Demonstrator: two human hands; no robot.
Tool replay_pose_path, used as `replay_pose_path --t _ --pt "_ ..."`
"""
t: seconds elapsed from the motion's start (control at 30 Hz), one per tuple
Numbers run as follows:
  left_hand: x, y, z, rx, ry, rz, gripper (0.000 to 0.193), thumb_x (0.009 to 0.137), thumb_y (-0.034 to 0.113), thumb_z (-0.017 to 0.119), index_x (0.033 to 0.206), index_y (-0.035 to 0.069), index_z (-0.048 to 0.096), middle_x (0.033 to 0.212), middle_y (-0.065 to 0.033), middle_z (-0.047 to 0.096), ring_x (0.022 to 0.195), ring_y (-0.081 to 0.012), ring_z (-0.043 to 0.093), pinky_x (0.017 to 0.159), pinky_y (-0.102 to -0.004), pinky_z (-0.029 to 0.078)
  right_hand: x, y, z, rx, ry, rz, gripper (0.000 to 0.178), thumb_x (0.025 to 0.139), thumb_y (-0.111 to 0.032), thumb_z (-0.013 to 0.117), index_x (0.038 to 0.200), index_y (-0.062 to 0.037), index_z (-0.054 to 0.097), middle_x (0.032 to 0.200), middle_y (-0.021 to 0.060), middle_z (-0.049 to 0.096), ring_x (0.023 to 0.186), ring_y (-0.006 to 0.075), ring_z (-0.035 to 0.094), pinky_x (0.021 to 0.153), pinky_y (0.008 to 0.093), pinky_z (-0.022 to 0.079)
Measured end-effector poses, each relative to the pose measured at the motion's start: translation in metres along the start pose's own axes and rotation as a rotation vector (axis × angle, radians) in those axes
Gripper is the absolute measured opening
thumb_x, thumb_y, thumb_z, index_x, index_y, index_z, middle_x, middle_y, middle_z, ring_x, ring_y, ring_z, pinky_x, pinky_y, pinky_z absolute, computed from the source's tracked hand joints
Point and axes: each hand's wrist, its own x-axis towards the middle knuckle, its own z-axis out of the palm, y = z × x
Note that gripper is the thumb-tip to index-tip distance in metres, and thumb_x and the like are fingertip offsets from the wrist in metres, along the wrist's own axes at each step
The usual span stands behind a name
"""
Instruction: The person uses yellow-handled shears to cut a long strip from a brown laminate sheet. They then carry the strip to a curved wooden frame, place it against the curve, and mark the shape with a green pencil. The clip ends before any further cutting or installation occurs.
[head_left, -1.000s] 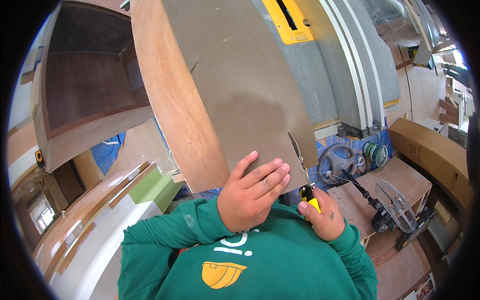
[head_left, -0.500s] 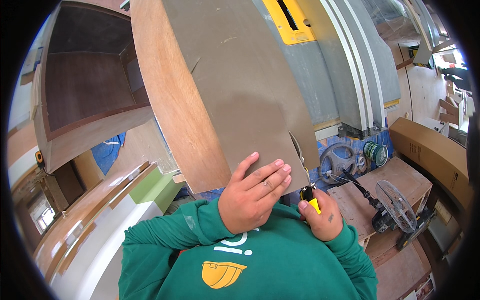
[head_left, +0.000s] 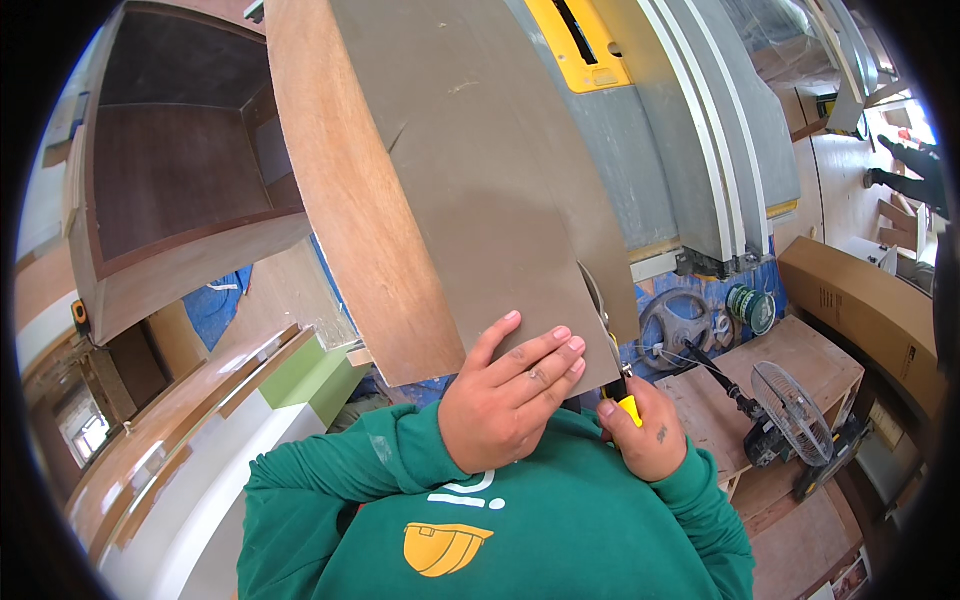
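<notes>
Fingers (head_left: pixel 524 356) on brown sheet (head_left: pixel 500 220), yellow-handled snips (head_left: pixel 629 408)

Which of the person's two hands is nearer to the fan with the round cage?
The right hand. It grips a yellow-handled cutting tool, to the left of the fan; the left hand is farther left, on the brown sheet.

Person's L hand (head_left: pixel 515 400) lies flat, palm down, fingers extended up & slightly R; little finger is splayed from the other 3, which sit close tog.; thumb's hidden. L forearm (head_left: pixel 345 460) comes in from the L, across the chest, elbow bent. R hand (head_left: pixel 648 432) is curled in a grip, thumb on top, pointing up-L, other fingers mostly hidden. R forearm (head_left: pixel 708 500) angles up-L from lower R. Hands are near each other, not touching.
</notes>
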Motion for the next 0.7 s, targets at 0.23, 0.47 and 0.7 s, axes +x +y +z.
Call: replay_pose_path --t 0.23,0.47,0.7 --pt "0.002 0.007 -0.006 -0.050 0.014 -0.026 0.044 0.080 -0.001 0.068 0.124 -0.001 0.071 0.135 -0.0111 0.069 0.132 -0.0277 0.062 0.118 -0.0564 0.037 0.002 -0.009 -0.004 -0.009 -0.026 -0.021 0.033 0.094 -0.028 0.071 0.107 0.0022 0.064 0.084 0.0184 0.068 0.076 0.0354 0.065 0.073 0.0410 0.051" --pt "0.001 0.007 -0.006 -0.058 0.010 -0.021 0.045 0.079 0.000 0.068 0.124 0.000 0.071 0.136 -0.0112 0.069 0.132 -0.0277 0.062 0.118 -0.0564 0.036 0.002 -0.005 0.000 -0.022 0.004 -0.019 0.032 0.093 -0.026 0.072 0.107 0.0020 0.065 0.084 0.0186 0.069 0.076 0.0346 0.066 0.072 0.0406 0.051" --pt "0.001 0.010 -0.007 -0.065 0.010 -0.029 0.044 0.079 0.000 0.069 0.123 0.000 0.071 0.135 -0.0112 0.069 0.132 -0.0279 0.063 0.118 -0.0560 0.036 0.003 -0.006 0.002 0.012 0.004 -0.015 0.029 0.093 -0.024 0.071 0.104 0.0017 0.065 0.084 0.0181 0.070 0.077 0.0328 0.068 0.073 0.0400 0.052"
